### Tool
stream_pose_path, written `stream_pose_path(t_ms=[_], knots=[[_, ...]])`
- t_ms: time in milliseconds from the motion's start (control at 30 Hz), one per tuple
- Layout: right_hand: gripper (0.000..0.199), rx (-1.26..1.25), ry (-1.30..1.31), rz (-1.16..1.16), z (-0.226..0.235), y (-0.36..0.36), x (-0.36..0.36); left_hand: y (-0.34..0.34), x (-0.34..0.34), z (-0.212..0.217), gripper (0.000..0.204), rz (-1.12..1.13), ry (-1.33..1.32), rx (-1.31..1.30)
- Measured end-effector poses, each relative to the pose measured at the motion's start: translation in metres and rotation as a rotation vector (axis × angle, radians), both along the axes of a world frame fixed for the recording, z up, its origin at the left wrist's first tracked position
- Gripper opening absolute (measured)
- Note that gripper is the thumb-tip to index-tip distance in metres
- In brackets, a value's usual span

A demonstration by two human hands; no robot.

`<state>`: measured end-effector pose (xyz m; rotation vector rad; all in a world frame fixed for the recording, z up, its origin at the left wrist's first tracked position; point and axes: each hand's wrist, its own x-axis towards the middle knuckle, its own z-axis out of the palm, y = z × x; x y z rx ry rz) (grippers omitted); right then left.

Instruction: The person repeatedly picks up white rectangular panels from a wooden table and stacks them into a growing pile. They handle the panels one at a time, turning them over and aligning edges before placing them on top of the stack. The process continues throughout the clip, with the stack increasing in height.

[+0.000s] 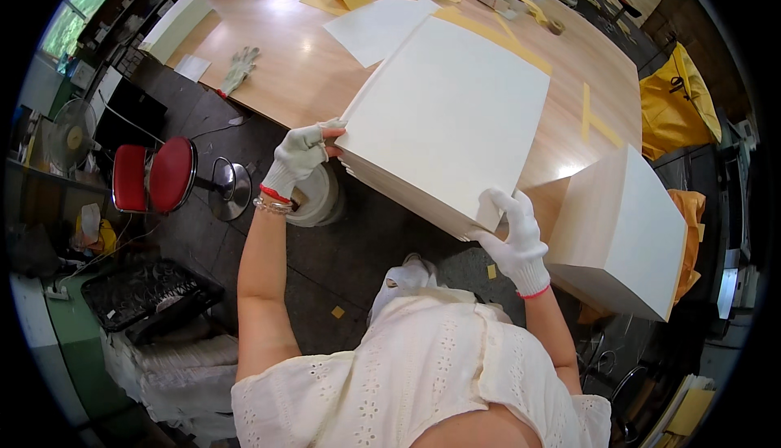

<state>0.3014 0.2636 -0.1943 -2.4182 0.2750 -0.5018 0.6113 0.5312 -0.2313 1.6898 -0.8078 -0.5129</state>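
Paper in a thick white stack (447,115) fills the middle of the frame, its near side at the edge of the counter (285,74). The left hand (299,155) and right hand (516,235), both gloved, are apart from each other, each clamped on one near corner, presumably to keep the sheets squared and the weight shared. A second stack (639,232) stands at the right of the frame, perhaps set aside for elbow room; a loose glove (241,71) lies upper left, out of the way.
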Motion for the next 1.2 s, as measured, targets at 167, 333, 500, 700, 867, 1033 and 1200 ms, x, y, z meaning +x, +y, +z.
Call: stream_pose_path(t_ms=[167, 333, 500, 700, 867, 1033, 1200], knots=[[0.073, -0.019, -0.016, 0.010, -0.001, -0.001, 0.002, 0.002, -0.001, -0.010, 0.041, 0.001, -0.166, -0.039], [0.072, -0.032, -0.031, 0.017, 0.001, -0.001, 0.002, 0.001, -0.004, -0.009, 0.048, -0.003, -0.030, -0.081], [0.071, -0.053, -0.080, 0.034, -0.004, -0.002, 0.004, 0.003, -0.004, -0.016, 0.051, 0.011, -0.105, -0.098], [0.065, -0.024, 0.010, 0.037, 0.009, -0.003, 0.001, -0.001, -0.004, -0.018, 0.050, 0.051, -0.191, -0.019], [0.068, 0.196, 0.036, 0.119, 0.035, -0.028, -0.015, -0.013, 0.010, 0.007, 0.073, -0.252, 0.209, -0.190], [0.057, 0.597, -0.102, -0.263, 0.033, -0.072, 0.019, -0.096, 0.079, 0.011, 0.064, -0.248, 0.358, -0.047], [0.048, 0.423, 0.183, -0.261, 0.018, -0.096, 0.069, -0.174, 0.132, 0.016, 0.068, -0.112, 0.349, 0.073]])
